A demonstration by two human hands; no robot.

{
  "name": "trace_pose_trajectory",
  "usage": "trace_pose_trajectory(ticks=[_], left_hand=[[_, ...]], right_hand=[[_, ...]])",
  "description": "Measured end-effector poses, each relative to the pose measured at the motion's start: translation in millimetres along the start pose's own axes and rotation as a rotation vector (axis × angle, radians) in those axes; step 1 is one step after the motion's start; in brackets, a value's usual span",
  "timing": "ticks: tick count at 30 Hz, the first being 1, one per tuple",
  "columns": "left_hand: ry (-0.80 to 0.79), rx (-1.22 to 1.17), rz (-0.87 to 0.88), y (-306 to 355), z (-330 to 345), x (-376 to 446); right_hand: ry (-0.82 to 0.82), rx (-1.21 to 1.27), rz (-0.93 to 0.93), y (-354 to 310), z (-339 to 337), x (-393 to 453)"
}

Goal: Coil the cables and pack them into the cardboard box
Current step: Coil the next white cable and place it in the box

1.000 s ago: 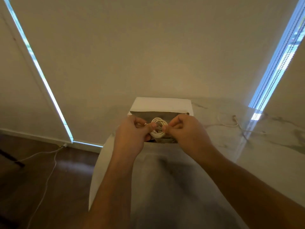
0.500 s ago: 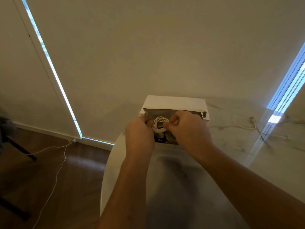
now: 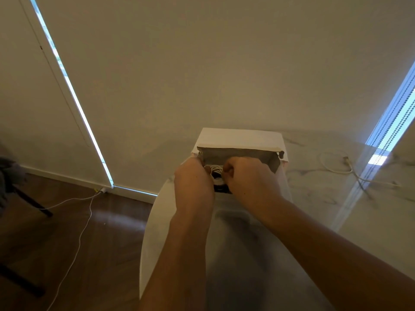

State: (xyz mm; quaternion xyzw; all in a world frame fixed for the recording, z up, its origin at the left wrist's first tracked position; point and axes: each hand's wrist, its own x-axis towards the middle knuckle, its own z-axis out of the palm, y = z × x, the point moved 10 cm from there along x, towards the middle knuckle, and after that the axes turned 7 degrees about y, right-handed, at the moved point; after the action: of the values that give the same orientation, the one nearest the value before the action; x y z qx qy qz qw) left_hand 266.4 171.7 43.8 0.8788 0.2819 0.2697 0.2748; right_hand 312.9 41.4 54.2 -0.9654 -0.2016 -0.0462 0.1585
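Cardboard box (image 3: 240,140): open, white flap folded back toward twelve o'clock, standing on the pale marbled worktop (image 3: 314,221) at its rounded end.

Coiled cable (image 3: 216,170): white loops, partly hidden, sitting down inside the box mouth between both hands.

Left hand (image 3: 194,182): at nine o'clock of the coil, fingers curled in over it; grip closed on the coiled cable.

Right hand (image 3: 249,178): at three o'clock of the coil, fingers curled and pinching the loops; grip likewise closed on it.

Loose cable (image 3: 334,163): pale, uncoiled, lying on the worktop at three o'clock of the box, well apart.

Floor cable (image 3: 76,221): white, trailing over the dark wooden floor at eight o'clock.
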Motion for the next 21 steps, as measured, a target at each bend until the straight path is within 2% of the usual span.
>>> trace_pose_trajectory(ticks=[7, 14, 17, 21], left_hand=[[0.087, 0.04, 0.07, 1.6, -5.6, 0.2], [0.08, 0.034, 0.094, -0.6, -0.5, 3.6], [0.133, -0.03, 0.088, -1.8, -5.1, 3.6], [0.12, -0.052, 0.091, -2.8, -5.8, 1.3]], right_hand=[[0.251, 0.13, -0.115, 4.1, -14.7, -13.6], [0.345, 0.291, -0.154, 15.5, -33.0, -27.9], [0.38, 0.33, -0.168, 23.5, -42.0, -37.9], [0.429, 0.34, -0.167, 42.0, -56.8, -54.8]])
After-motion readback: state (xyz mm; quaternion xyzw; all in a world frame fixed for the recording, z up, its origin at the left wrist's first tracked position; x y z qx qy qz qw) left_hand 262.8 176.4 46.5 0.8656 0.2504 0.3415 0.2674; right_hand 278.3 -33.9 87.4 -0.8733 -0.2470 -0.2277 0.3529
